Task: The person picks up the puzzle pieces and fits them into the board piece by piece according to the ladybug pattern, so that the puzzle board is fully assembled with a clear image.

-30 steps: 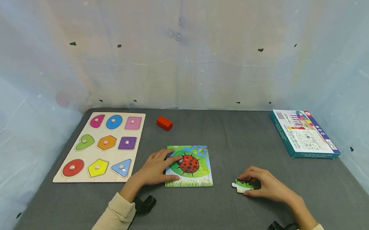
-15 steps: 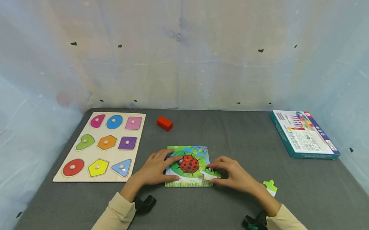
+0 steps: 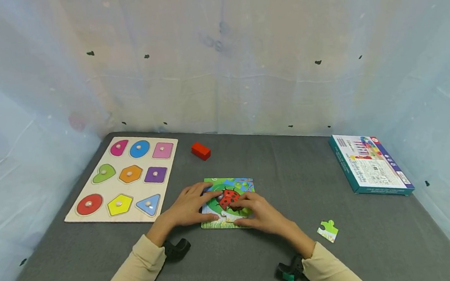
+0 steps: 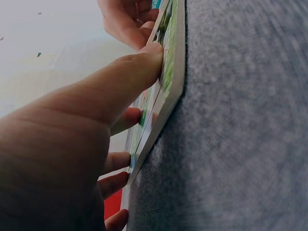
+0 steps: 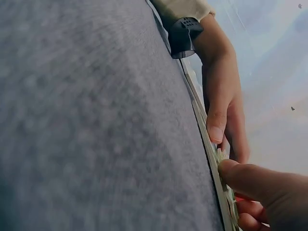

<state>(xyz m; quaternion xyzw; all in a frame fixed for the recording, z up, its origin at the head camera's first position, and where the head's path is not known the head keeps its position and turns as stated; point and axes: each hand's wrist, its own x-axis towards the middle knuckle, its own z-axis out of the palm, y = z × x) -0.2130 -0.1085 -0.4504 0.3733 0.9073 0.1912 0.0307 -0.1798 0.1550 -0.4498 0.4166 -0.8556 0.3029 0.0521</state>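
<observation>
A square ladybug jigsaw puzzle (image 3: 229,183) lies flat on the grey tabletop in the middle of the head view. On its left side rests my left hand (image 3: 188,205), fingers spread, thumb near the front edge. With thumb and fingers my right hand (image 3: 263,214) pinches a green-and-white jigsaw piece (image 3: 229,217) over the lower part of the picture. That hand covers the puzzle's lower right corner. In the left wrist view my left thumb (image 4: 139,65) presses the puzzle's edge. Whether the held piece touches the layer beneath is hard to tell.
A loose green jigsaw piece (image 3: 329,231) lies right of my right forearm. Left of the puzzle is a wooden shape board (image 3: 104,185) with knobbed pieces. A red block (image 3: 201,151) sits behind the puzzle, and a teal-sided box (image 3: 369,164) lies at the right.
My right hand has moved left with the jigsaw piece, from the bare tabletop to over the puzzle. The loose green piece has come into view. My left hand has stayed put.
</observation>
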